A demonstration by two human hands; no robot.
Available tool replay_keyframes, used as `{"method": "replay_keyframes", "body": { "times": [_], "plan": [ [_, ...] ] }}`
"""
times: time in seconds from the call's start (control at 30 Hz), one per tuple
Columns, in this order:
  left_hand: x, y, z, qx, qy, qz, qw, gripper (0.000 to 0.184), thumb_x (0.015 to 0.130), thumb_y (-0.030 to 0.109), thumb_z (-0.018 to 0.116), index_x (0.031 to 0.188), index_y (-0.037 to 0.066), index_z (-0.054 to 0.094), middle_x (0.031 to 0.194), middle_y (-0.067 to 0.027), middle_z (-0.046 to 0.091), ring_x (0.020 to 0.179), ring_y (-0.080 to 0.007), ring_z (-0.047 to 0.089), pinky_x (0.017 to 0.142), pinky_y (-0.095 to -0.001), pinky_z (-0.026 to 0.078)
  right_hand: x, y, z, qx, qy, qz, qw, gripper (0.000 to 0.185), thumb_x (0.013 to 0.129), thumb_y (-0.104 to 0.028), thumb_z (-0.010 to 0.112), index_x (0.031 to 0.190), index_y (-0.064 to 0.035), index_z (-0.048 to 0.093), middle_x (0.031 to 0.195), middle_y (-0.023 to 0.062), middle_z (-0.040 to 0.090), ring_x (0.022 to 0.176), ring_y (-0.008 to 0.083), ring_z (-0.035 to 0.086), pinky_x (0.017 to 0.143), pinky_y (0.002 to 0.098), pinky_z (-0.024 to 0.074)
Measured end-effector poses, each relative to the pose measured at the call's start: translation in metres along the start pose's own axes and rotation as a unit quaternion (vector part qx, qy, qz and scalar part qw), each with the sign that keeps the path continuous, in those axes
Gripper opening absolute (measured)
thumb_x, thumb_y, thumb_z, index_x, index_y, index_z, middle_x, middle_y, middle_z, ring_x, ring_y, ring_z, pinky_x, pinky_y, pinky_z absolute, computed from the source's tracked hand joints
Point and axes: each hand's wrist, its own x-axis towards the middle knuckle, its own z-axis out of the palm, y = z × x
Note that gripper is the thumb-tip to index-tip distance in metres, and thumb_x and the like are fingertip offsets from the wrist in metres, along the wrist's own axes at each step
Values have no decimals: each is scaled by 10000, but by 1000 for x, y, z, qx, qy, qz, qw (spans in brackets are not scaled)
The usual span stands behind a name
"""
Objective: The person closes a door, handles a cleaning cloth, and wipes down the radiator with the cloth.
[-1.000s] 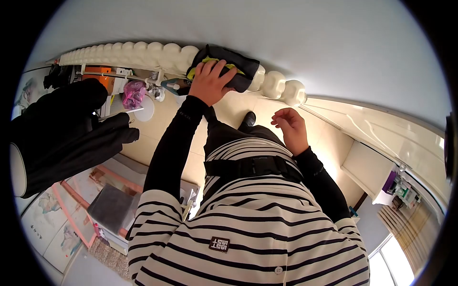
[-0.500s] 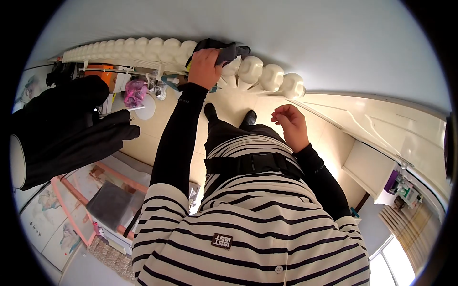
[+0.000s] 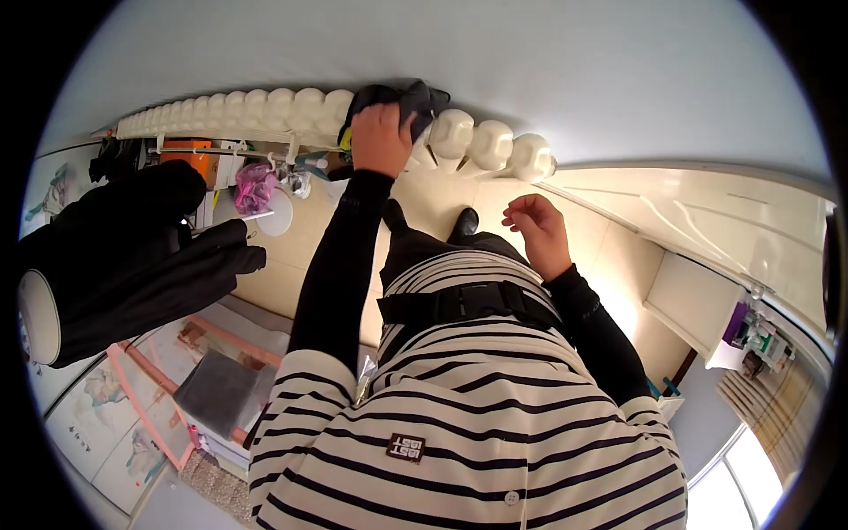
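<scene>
My left hand [image 3: 380, 141] is closed on a dark grey cloth [image 3: 422, 104] with a yellow-green part, which lies bunched over the top of a cream radiator [image 3: 309, 110] with rounded sections. Part of the cloth is hidden behind the fingers. My right hand [image 3: 539, 237] hangs in the air before my waist, below the radiator's right end. Its fingers are curled together towards the thumb, and nothing shows in them.
Black clothes [image 3: 132, 256] hang at the left. Below the radiator are an orange box [image 3: 187, 159] and a pink plastic bag [image 3: 254, 187]. A grey-seated pink chair [image 3: 221, 393] stands lower left. On the right are a white door [image 3: 707, 216] and a white cabinet [image 3: 693, 300].
My left hand was spread on the cloth and now grips it. The cloth has bunched up and shifted left, uncovering more radiator sections on the right. My right hand has hardly moved.
</scene>
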Motion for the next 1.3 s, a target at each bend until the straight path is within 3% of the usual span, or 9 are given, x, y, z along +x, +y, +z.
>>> {"method": "replay_keyframes", "body": {
  "times": [0.1,0.27,0.37,0.53,0.63,0.7,0.77,1.0,1.3],
  "plan": [
    [16,-2,3,-4,7,-13,1000,262,879,276,696,879,33,598,862,-140,626,879,-368,597,736,-499,432,-1,1,5,-1,-20,-5,1000,140,934,-21,574,1065,15,608,980,101,695,884,180,684,777,295,526],
    [-7,4,-19,-116,9,19,993,372,865,360,728,1079,66,654,991,-121,653,995,-373,590,874,-494,424,2,3,14,0,-28,3,1000,138,932,-17,573,1062,12,607,981,96,693,883,166,679,777,288,523],
    [-10,19,-38,-55,6,44,997,398,864,377,728,1121,82,656,1038,-112,650,1048,-368,583,920,-491,409,4,1,14,-1,-27,1,1000,161,911,-16,576,1064,21,606,969,91,689,878,151,665,789,285,525],
    [15,8,-20,7,-71,-6,997,266,883,276,702,1013,53,640,951,-131,621,901,-356,592,782,-485,465,21,-4,32,-116,-28,-86,989,195,891,-46,608,1078,9,615,957,113,687,858,200,666,791,302,522],
    [13,11,-14,3,-51,-44,998,313,857,284,718,1060,57,644,999,-127,634,959,-358,598,831,-484,464,47,-46,64,-317,-9,-300,900,259,861,-94,648,1109,-25,622,1093,190,635,1046,395,606,901,450,500],
    [5,10,-19,-50,-30,-23,998,390,828,291,735,1127,62,636,1098,-125,630,1040,-361,584,897,-491,447,76,-63,83,-380,-22,-441,813,335,891,-138,671,1206,-50,600,1264,156,592,1187,359,563,994,447,465],
    [-6,5,-24,-74,-45,5,996,482,801,304,751,1199,68,619,1198,-123,613,1116,-365,560,957,-499,423,106,-69,97,-446,-51,-470,760,457,911,-242,685,1311,-60,561,1354,152,558,1283,354,516,1071,449,423],
    [3,-16,-56,-37,-186,83,978,754,708,397,830,1366,148,558,1397,-65,549,1269,-319,462,1071,-483,336,144,-37,98,-591,-61,-415,689,916,771,-494,753,1467,2,423,1513,158,459,1389,310,453,1154,449,365],
    [20,-30,-51,-40,-172,226,958,659,774,460,768,1270,56,611,1294,-155,603,1219,-342,507,1047,-510,359,144,-31,110,-655,-32,-359,665,897,765,-364,773,1478,32,401,1556,177,409,1406,296,443,1180,412,345]
  ]
}}
